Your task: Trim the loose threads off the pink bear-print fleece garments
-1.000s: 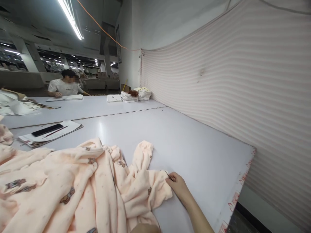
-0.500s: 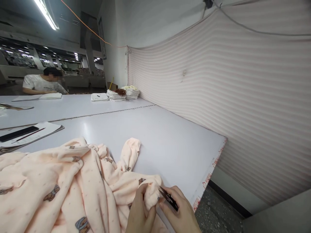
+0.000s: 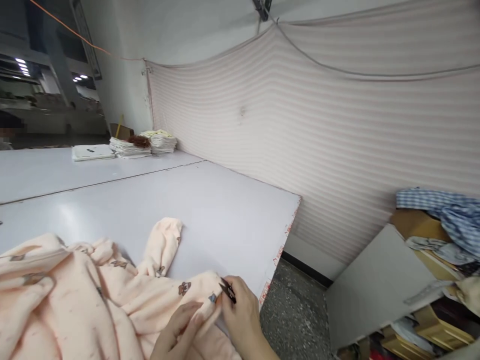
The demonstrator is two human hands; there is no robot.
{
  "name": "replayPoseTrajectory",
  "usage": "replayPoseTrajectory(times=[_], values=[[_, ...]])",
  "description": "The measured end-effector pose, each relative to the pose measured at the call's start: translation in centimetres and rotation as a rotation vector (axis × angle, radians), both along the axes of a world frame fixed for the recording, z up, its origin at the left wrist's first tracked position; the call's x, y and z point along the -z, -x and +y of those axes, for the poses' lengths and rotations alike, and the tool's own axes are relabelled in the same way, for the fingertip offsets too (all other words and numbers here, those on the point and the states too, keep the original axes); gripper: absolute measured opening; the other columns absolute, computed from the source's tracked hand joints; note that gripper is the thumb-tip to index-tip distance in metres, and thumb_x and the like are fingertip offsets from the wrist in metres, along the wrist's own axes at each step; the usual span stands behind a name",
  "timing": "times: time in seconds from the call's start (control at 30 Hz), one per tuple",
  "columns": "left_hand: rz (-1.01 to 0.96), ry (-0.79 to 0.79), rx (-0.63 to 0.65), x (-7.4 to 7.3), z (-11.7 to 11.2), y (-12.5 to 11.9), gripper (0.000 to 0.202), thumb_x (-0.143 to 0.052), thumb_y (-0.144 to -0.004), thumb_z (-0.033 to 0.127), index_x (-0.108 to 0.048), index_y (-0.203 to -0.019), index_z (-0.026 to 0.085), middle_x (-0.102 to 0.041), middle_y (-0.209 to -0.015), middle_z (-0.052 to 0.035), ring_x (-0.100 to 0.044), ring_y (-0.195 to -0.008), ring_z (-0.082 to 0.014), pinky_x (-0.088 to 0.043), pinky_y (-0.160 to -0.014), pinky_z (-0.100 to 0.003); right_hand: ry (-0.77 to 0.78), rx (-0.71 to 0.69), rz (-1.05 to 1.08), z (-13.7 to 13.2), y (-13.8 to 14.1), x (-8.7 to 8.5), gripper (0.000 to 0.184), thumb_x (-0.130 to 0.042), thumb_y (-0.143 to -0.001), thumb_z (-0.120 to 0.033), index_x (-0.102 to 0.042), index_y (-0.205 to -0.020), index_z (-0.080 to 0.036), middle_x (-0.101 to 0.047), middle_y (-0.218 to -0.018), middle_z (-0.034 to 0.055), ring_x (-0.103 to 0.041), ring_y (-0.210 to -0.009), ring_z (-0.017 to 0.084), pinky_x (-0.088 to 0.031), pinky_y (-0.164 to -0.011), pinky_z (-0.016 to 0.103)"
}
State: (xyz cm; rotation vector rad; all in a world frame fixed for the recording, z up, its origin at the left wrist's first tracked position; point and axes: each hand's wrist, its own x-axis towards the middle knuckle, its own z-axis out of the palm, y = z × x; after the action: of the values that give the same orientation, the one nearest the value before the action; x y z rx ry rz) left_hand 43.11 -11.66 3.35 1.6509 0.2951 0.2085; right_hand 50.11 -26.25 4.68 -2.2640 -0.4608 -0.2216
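A peach fleece garment [image 3: 86,295] printed with small bears lies bunched on the white table [image 3: 195,210] in front of me. My left hand [image 3: 176,330] rests on its near edge with fingers stretched over a fold of the cloth. My right hand [image 3: 242,315] is closed on small dark thread snips [image 3: 227,290], whose tips touch the fabric edge just beside my left fingers. Both hands are at the table's near right corner.
Stacks of folded white cloth [image 3: 144,142] sit at the table's far end against a pink striped curtain [image 3: 337,130]. To the right, past the table edge, is grey floor [image 3: 296,315] and a board [image 3: 375,280] with blue checked cloth [image 3: 442,207] and boxes. A person [image 3: 5,132] sits far left.
My view has swung right and the garment sits further left in it. My left hand came up onto the fabric, and the right hand with the snips drew close to it.
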Motion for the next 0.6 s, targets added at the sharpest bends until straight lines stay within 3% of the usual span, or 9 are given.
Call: replayPoseTrajectory(times=[0.1, 0.23, 0.4, 0.5, 0.6], values=[[0.154, 0.366, 0.035, -0.8, -0.1, 0.2, 0.044, -0.068, -0.069, 0.056, -0.072, -0.093, 0.019, -0.073, -0.100, -0.0080, -0.059, -0.109, -0.0325, -0.040, -0.103, -0.047, -0.029, 0.001, 0.021, 0.2, -0.5, -0.9, 0.009, -0.048, -0.086, -0.018, -0.055, -0.091, -0.021, -0.066, -0.080, 0.0008, -0.063, -0.077, 0.020, -0.044, -0.070, 0.028], [0.099, 0.817, 0.045, -1.6, -0.6, 0.1, 0.045, -0.071, -0.070, 0.049, -0.072, -0.099, 0.014, -0.075, -0.100, -0.0124, -0.061, -0.109, -0.0326, -0.044, -0.099, -0.046, -0.063, -0.164, 0.095, -0.7, 0.1, -2.4, 0.003, -0.059, -0.084, -0.024, -0.061, -0.086, -0.025, -0.066, -0.083, -0.0029, -0.064, -0.079, 0.016, -0.045, -0.069, 0.022], [0.090, 0.938, 0.074, -2.1, -0.3, 0.3, 0.037, -0.071, -0.075, 0.040, -0.073, -0.100, 0.014, -0.074, -0.105, -0.0125, -0.060, -0.113, -0.0296, -0.042, -0.102, -0.041, 0.084, -0.326, 0.033, -1.9, 1.7, -2.9, 0.025, -0.058, -0.086, -0.028, -0.062, -0.111, -0.031, -0.066, -0.096, 0.0002, -0.064, -0.085, 0.019, -0.046, -0.072, 0.025], [0.074, 0.941, 0.098, -2.4, -0.3, 0.6, 0.036, -0.071, -0.075, 0.039, -0.073, -0.101, 0.014, -0.074, -0.106, -0.0126, -0.060, -0.113, -0.0302, -0.041, -0.102, -0.042, 0.122, -0.300, -0.031, -1.6, 1.9, -3.1, 0.023, -0.050, -0.091, -0.027, -0.064, -0.108, -0.029, -0.067, -0.093, 0.0019, -0.063, -0.083, 0.019, -0.045, -0.070, 0.026], [0.053, 0.937, 0.082, -2.6, -0.3, 0.9, 0.034, -0.071, -0.075, 0.040, -0.074, -0.098, 0.014, -0.073, -0.106, -0.0128, -0.058, -0.114, -0.0308, -0.041, -0.102, -0.041, 0.046, -0.296, 0.076, -1.4, 1.6, -3.6, 0.020, -0.050, -0.091, -0.029, -0.067, -0.101, -0.027, -0.067, -0.089, 0.0008, -0.064, -0.081, 0.016, -0.045, -0.066, 0.021]])
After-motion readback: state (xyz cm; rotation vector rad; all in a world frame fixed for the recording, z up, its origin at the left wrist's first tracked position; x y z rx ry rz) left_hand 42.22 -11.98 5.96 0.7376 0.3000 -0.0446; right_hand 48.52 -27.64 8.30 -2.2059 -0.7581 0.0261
